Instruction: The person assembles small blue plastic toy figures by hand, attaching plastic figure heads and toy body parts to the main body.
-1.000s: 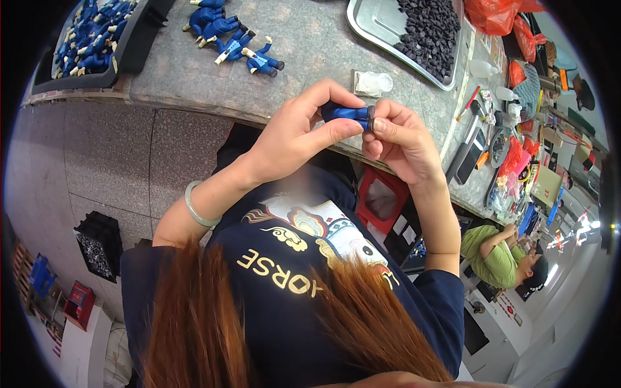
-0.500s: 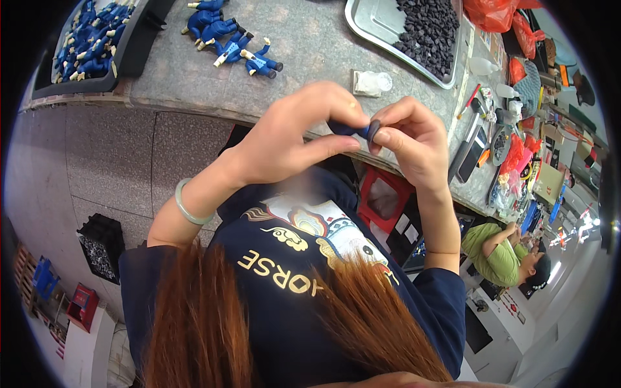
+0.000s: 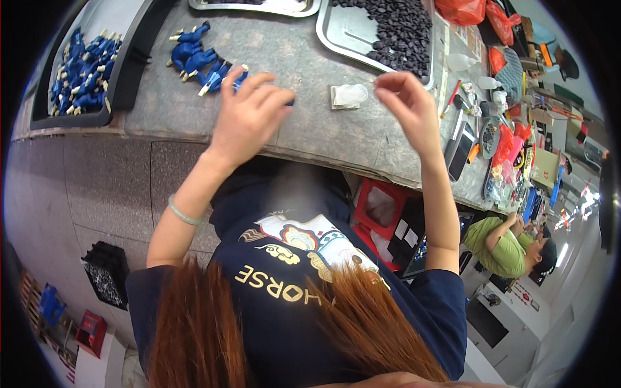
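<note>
- Both hands have drawn apart since half a second ago, when they met over a blue figurine above the table's near edge; the view has also shifted, bringing a second metal tray (image 3: 259, 8) into sight at the top.
- Left hand (image 3: 249, 119): now beside the row of figurines, fingers loosely bent and spread. A small dark-blue end (image 3: 290, 102) shows beyond its fingertips; whether the hand grips it, I cannot tell.
- Right hand (image 3: 411, 107): thumb and forefinger curved toward each other with a gap between, nothing visible in them, near the close corner of the large metal tray (image 3: 343, 35).
- Blue-and-cream toy figurines (image 3: 189, 58) lie in a loose row on the grey table (image 3: 171, 107); the one nearest the left hand is partly hidden behind it.
- Many more blue figurines (image 3: 81, 74) are heaped in a black bin (image 3: 129, 71) at the left.
- Small black pieces (image 3: 401, 39) fill the right part of the large tray.
- Between the hands, a translucent rounded object (image 3: 352, 94) rests on a small whitish block (image 3: 336, 98).
- Right of the right hand lies a dark-screened phone (image 3: 460, 152).
</note>
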Available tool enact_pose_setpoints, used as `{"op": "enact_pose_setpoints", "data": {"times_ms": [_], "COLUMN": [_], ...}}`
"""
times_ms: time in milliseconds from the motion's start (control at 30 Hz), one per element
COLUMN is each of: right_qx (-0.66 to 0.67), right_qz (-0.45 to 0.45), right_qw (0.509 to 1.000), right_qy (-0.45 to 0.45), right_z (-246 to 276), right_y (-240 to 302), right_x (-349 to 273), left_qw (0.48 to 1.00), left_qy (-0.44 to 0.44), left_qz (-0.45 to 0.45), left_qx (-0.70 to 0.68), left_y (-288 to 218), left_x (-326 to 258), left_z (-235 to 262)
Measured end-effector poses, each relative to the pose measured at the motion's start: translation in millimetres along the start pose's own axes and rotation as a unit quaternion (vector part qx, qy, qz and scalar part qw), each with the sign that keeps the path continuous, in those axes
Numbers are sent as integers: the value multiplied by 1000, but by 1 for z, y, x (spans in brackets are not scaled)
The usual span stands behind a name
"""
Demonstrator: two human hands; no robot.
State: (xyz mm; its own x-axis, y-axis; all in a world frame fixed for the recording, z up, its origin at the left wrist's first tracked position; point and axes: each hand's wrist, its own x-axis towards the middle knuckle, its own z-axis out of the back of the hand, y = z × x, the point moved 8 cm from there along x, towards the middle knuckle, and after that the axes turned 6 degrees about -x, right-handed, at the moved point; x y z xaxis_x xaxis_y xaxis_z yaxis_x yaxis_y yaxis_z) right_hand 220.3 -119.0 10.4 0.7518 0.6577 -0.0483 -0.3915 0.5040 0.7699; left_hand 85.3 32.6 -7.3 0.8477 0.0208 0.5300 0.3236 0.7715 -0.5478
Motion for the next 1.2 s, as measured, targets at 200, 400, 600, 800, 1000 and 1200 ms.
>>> {"op": "enact_pose_setpoints", "data": {"times_ms": [200, 400, 600, 800, 1000, 1200], "right_qx": [-226, -374, -487, -416, -246, -220], "right_qz": [53, 159, 71, 124, 134, 104], "right_qw": [968, 886, 851, 897, 960, 967], "right_qy": [-97, -222, -185, -88, 15, -69], "right_z": [33, 36, 28, -4, -31, 1], "right_y": [-49, -66, -90, -64, -29, -30], "right_x": [69, 139, 170, 131, 105, 88], "left_qw": [987, 987, 995, 977, 918, 924], "left_qy": [-26, -58, -76, -179, -226, 143], "left_qz": [59, 78, 60, 36, 281, 315], "left_qx": [149, 132, 31, 107, 168, 164], "left_y": [45, 50, 27, 30, 126, 228], "left_x": [6, 9, 3, -1, -4, 8], "left_z": [12, 30, 63, 132, 221, 187]}}
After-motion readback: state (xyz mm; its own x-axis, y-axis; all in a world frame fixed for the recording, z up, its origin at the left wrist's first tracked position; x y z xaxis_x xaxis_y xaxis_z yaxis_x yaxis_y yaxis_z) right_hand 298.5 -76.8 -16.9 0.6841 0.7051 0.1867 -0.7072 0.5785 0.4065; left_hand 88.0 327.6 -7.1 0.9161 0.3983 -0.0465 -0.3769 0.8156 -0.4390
